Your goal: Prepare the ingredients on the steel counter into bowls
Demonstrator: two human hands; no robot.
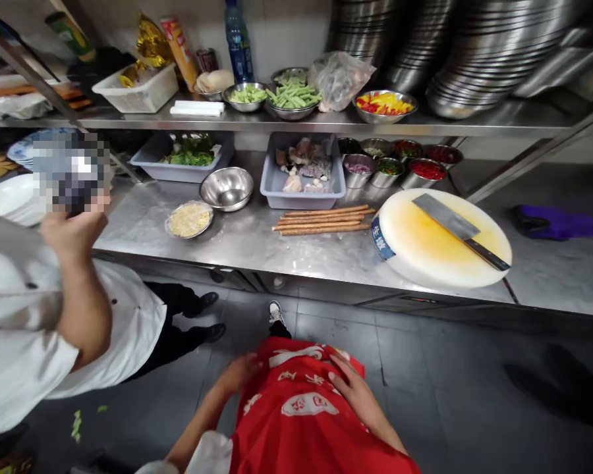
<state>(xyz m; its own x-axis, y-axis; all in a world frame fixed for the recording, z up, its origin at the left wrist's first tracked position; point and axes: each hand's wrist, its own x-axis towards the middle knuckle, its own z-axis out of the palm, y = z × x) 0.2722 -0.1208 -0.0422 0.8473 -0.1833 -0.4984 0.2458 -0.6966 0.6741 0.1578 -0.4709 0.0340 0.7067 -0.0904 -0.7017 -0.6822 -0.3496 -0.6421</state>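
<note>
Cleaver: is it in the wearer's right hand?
No, the cleaver lies on the round cutting board, while the right hand is on the red apron.

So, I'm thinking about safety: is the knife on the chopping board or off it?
On it: the knife lies across the chopping board, its blade and handle both over the board's top.

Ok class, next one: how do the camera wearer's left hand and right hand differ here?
The left hand looks blurred, while the right hand shows more sharply. The left hand is at one side edge of the red apron, contact unclear; the right hand lies outstretched on the apron's other side. Both are bare, with no object visibly held.
</note>
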